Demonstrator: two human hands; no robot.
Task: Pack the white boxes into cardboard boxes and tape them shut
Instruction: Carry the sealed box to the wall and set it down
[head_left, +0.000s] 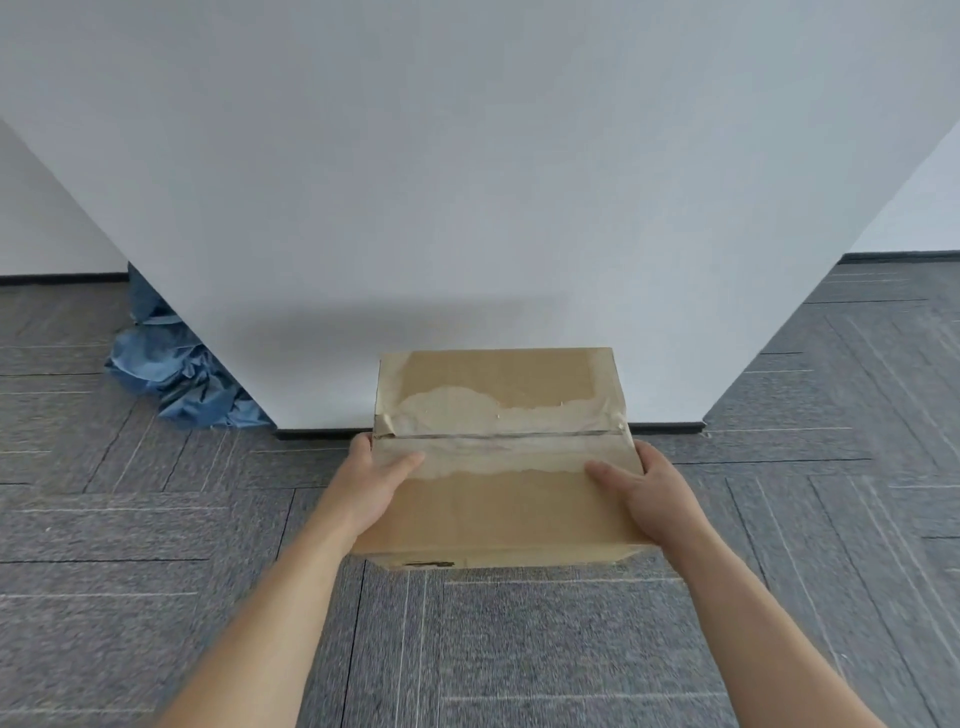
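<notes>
Closed, taped cardboard box (498, 457) held above grey carpet floor (156, 545), near white wall (467, 182). Left hand (371, 480) and right hand (652, 493) grip its sides, thumbs on top.

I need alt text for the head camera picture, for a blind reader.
A left hand and a right hand grip a closed, taped cardboard box by its sides, before a white wall. Grey carpet covers the floor; crumpled blue fabric lies at left.
</notes>
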